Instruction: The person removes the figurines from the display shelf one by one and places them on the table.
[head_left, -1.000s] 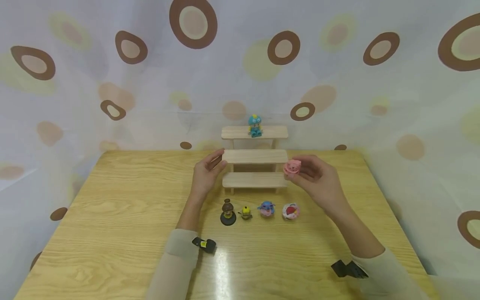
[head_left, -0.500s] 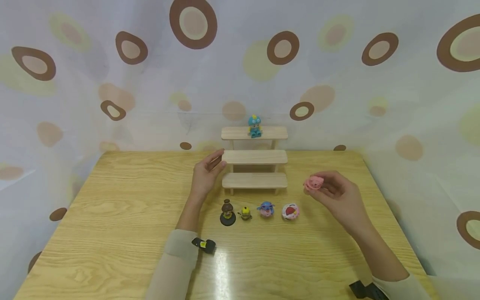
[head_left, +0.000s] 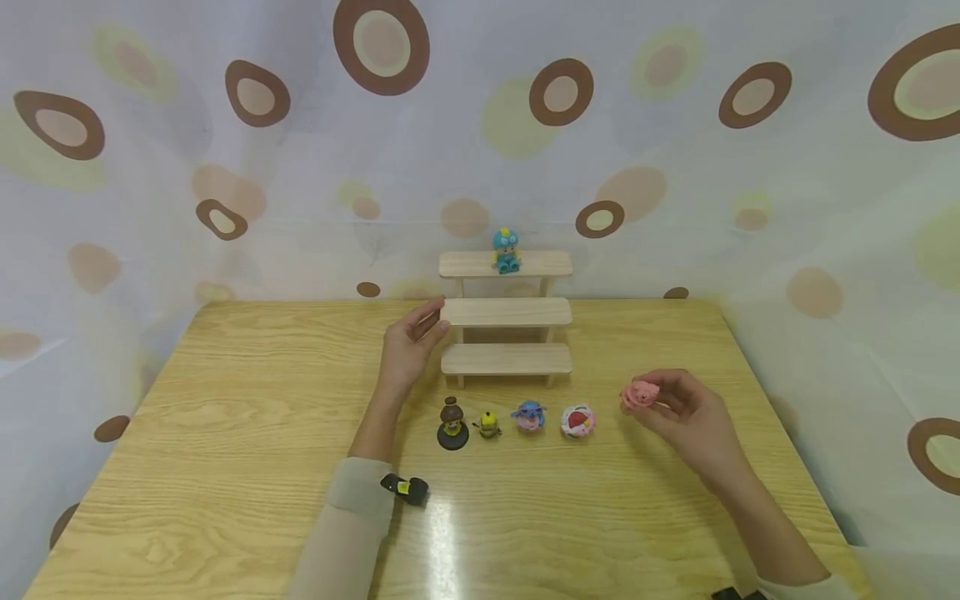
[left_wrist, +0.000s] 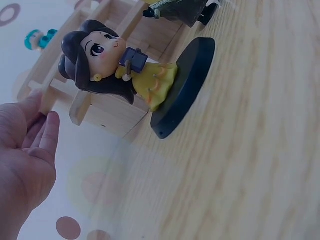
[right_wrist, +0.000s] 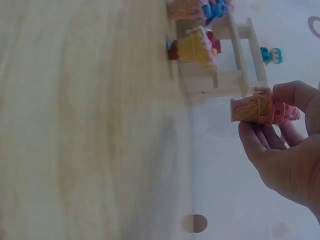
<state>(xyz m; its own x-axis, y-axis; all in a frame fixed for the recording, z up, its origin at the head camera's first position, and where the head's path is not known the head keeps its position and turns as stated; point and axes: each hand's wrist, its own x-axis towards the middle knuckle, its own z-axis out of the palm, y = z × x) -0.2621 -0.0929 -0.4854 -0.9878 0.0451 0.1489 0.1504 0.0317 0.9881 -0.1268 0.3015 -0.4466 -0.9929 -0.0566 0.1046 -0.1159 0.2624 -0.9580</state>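
Note:
My right hand (head_left: 696,425) pinches a pink ice-cream-cone figurine (right_wrist: 255,109) between thumb and fingers. It is above the table, right of the row of figures. The waffle-patterned cone shows in the right wrist view. At the left end of the middle board, my left hand (head_left: 406,350) grips a three-tier wooden display stand (head_left: 506,312). In the left wrist view its thumb and fingertips close on that board end. Just in front stands a doll figurine (left_wrist: 150,82) with a yellow dress and black base.
A blue-capped figure (head_left: 506,254) sits on the top board. Along the stand's front, a small yellow-topped figure (head_left: 488,424), a blue figure (head_left: 530,416) and a cone figurine with a red top (head_left: 577,422) stand in line. A patterned cloth (head_left: 465,150) hangs behind the table.
My right hand has carried the pink ice-cream-cone figurine away from the stand, rightward and toward me. My left hand keeps its grip on the stand, and the other figures stay put.

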